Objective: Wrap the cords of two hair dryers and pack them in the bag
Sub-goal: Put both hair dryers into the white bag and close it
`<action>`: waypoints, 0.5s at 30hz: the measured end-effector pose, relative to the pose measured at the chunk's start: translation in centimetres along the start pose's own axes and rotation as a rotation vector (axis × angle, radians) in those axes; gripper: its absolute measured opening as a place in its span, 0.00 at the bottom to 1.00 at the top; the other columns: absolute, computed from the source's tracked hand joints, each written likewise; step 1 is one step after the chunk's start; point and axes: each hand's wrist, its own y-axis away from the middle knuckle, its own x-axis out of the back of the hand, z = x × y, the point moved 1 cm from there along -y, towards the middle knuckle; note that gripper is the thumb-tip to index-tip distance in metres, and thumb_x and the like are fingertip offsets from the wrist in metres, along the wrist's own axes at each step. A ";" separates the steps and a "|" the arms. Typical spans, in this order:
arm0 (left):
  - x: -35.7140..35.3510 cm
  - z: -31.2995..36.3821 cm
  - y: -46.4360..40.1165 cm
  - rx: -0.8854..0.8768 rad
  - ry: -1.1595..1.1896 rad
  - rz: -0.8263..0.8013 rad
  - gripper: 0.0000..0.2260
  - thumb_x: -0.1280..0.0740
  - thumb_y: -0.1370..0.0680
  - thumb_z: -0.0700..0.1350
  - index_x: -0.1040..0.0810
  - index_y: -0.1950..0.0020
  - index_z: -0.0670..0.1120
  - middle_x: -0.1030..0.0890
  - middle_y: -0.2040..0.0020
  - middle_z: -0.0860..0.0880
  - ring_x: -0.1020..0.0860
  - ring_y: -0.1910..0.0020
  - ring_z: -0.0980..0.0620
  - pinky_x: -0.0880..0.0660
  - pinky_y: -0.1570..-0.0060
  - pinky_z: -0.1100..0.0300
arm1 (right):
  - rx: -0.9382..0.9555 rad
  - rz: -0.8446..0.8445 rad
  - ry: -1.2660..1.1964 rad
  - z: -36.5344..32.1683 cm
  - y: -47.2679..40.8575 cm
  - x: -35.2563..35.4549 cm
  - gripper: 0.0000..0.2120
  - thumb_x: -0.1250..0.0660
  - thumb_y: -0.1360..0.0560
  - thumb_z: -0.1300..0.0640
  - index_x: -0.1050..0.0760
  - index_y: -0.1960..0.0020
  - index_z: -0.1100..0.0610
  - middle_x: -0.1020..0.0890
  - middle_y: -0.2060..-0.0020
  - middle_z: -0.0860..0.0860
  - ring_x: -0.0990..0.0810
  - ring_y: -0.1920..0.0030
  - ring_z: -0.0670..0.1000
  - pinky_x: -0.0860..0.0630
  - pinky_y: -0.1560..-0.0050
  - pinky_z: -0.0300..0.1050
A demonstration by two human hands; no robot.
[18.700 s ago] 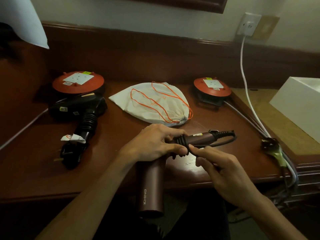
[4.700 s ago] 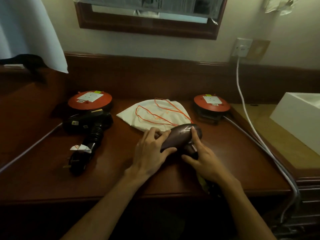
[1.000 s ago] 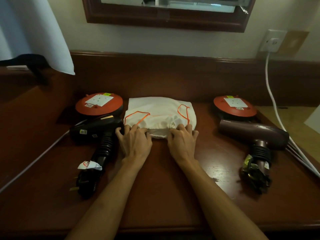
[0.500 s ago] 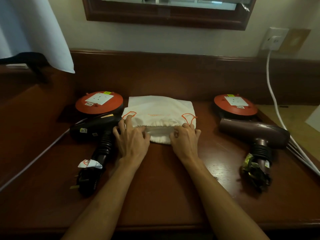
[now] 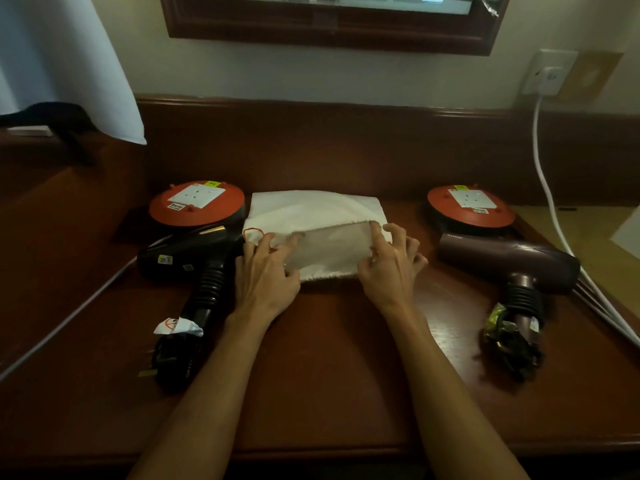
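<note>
A white drawstring bag point(image 5: 311, 211) with an orange cord lies flat at the middle back of the desk, its mouth facing me. My left hand point(image 5: 266, 271) pinches the left side of the mouth's upper edge. My right hand point(image 5: 391, 265) pinches the right side and lifts it, so the mouth gapes. A black hair dryer point(image 5: 187, 252) lies to the left, its cord bundled around the handle. A maroon hair dryer point(image 5: 509, 261) lies to the right, its cord wound at the handle end.
Two orange cable reels, one at the back left point(image 5: 196, 204) and one at the back right point(image 5: 471, 206), flank the bag. A white cable point(image 5: 547, 181) drops from the wall socket point(image 5: 549, 72) along the right edge. A white cloth point(image 5: 69, 64) hangs at the upper left.
Both hands have pulled the upper edge of the bag's mouth up and apart, and the inside of the bag now shows. The dryers have not moved.
</note>
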 end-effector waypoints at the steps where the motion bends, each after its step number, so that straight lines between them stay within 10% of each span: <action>1: 0.0 -0.1 -0.1 0.014 0.028 0.027 0.22 0.34 0.21 0.46 0.25 0.28 0.60 0.32 0.22 0.45 0.36 0.27 0.41 0.32 0.31 0.44 | 0.001 0.002 0.000 0.0 0.0 0.1 0.29 0.34 0.22 0.57 0.35 0.22 0.51 0.35 0.25 0.52 0.40 0.28 0.56 0.41 0.31 0.57; 5: 0.3 -0.6 0.2 0.059 0.154 0.123 0.14 0.35 0.20 0.36 0.12 0.45 0.48 0.27 0.25 0.45 0.33 0.29 0.41 0.29 0.32 0.44 | 0.019 0.182 -0.022 0.3 -0.1 1.0 0.17 0.36 0.19 0.59 0.24 0.30 0.57 0.23 0.31 0.54 0.31 0.33 0.58 0.38 0.38 0.58; 15: 0.6 -0.2 0.2 0.021 0.223 0.083 0.32 0.27 0.27 0.38 0.30 0.22 0.46 0.44 0.17 0.47 0.39 0.24 0.41 0.34 0.27 0.47 | -0.127 0.095 -0.042 0.9 -0.2 1.1 0.36 0.31 0.25 0.58 0.40 0.20 0.52 0.31 0.30 0.53 0.34 0.33 0.56 0.40 0.32 0.59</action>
